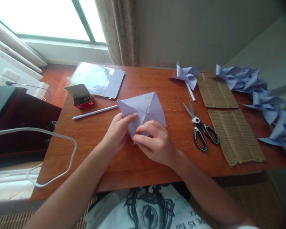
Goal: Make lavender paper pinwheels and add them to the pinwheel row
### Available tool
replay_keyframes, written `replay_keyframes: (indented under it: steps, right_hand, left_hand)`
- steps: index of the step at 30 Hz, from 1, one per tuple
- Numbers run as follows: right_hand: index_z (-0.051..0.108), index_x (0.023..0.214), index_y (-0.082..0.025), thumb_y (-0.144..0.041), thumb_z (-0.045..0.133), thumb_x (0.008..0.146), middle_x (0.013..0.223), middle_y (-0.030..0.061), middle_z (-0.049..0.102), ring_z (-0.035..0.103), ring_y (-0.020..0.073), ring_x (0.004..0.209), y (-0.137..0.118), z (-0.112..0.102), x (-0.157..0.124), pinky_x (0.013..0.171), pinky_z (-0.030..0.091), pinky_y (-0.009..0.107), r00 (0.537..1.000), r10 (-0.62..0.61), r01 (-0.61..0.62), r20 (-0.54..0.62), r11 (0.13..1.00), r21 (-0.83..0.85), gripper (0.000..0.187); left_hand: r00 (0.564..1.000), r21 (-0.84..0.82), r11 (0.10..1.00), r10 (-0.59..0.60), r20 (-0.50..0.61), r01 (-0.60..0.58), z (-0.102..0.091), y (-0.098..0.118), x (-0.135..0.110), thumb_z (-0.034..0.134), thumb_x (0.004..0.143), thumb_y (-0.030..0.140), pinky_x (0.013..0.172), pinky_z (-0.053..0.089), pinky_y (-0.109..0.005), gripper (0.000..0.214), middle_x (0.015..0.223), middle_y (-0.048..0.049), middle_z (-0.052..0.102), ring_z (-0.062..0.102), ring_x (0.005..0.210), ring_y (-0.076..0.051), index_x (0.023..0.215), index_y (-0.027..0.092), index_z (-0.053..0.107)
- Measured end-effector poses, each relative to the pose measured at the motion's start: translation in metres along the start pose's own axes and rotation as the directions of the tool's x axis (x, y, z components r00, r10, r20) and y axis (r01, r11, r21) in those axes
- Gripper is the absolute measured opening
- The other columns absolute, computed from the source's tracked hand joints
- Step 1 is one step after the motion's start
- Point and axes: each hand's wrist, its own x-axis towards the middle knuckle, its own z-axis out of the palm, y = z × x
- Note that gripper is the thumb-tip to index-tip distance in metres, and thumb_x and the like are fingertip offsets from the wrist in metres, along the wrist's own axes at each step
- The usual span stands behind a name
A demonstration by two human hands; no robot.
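Note:
Both hands hold a square sheet of pale lilac paper (146,103) just above the table, with slits running from its corners toward a small hole near the middle. My left hand (119,130) grips its left side, thumb on top and fingers hidden beneath. The fingers of my right hand (154,140) pinch the near corner of the sheet. Left of the paper lies a rolled white paper stick (95,112). Beyond that stands an open red box (84,101) of small dark metal pieces, too small to name exactly.
Scissors (197,124) lie partly open on the right, near scattered paper bits (177,107). A paper pinwheel (187,75) on a stick, two cardboard pieces (235,136) and several folded pinwheels (248,78) sit further right. A plastic-wrapped paper pack (97,79) is at back left. A white cable (73,149) hangs at left.

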Motion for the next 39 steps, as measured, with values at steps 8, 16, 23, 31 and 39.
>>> replay_keyframes:
  steps: [8, 16, 23, 31, 39]
  right_hand:
    - [0.066, 0.094, -0.021, -0.01, 0.063, 0.09, 0.098, 0.0074, 0.072, 0.064, 0.0222, 0.095, 0.002, -0.003, 0.005, 0.088, 0.056, 0.04, 0.977, 0.142, -0.128, -0.161, 0.987, 0.097, 0.013]
    - [0.067, 0.09, -0.021, -0.014, 0.062, 0.089, 0.129, 0.0133, 0.063, 0.06, 0.0273, 0.118, 0.003, -0.007, 0.006, 0.1, 0.051, 0.046, 0.9, 0.342, -0.335, -0.27, 0.939, 0.073, 0.008]
    - [0.065, 0.091, -0.023, -0.014, 0.059, 0.091, 0.125, 0.0111, 0.068, 0.062, 0.0267, 0.118, 0.006, -0.009, 0.006, 0.104, 0.049, 0.048, 0.907, 0.351, -0.34, -0.232, 0.936, 0.086, 0.01]
    - [0.064, 0.091, -0.024, -0.013, 0.059, 0.091, 0.119, 0.0095, 0.072, 0.064, 0.0255, 0.114, 0.007, -0.01, 0.008, 0.101, 0.051, 0.046, 0.916, 0.346, -0.33, -0.203, 0.938, 0.109, 0.012]
    - [0.064, 0.09, -0.023, -0.013, 0.059, 0.09, 0.111, 0.0097, 0.07, 0.065, 0.0246, 0.107, 0.007, -0.01, 0.009, 0.098, 0.052, 0.044, 0.915, 0.351, -0.332, -0.201, 0.935, 0.122, 0.011]
  left_hand:
    - [0.999, -0.04, 0.998, 0.052, -0.005, -0.052, 0.002, -0.001, 0.001, 0.082, 0.069, 0.021, 0.062, 0.05, -0.022, 0.02, 0.073, -0.001, 0.073, 0.064, 0.064, -0.014, 0.084, 0.014, 0.073]
    - [0.996, -0.054, 0.995, 0.088, 0.031, -0.086, 0.005, -0.001, 0.0, 0.081, 0.072, 0.021, 0.074, 0.056, -0.027, 0.029, 0.093, -0.0069, 0.078, 0.073, 0.085, -0.022, 0.098, 0.012, 0.074]
    - [0.997, -0.075, 0.995, 0.067, 0.042, -0.064, 0.003, -0.001, 0.001, 0.08, 0.073, 0.018, 0.072, 0.057, -0.025, 0.032, 0.092, -0.0065, 0.079, 0.073, 0.081, -0.019, 0.104, 0.011, 0.073]
    - [0.995, -0.087, 0.993, 0.081, 0.05, -0.076, 0.005, -0.003, 0.001, 0.079, 0.074, 0.016, 0.073, 0.057, -0.025, 0.025, 0.09, -0.0061, 0.079, 0.074, 0.084, -0.02, 0.098, 0.011, 0.074]
    - [0.996, -0.073, 0.994, 0.083, 0.037, -0.08, 0.006, -0.001, -0.002, 0.08, 0.074, 0.016, 0.072, 0.058, -0.025, 0.019, 0.084, -0.0048, 0.078, 0.073, 0.077, -0.019, 0.092, 0.012, 0.074]
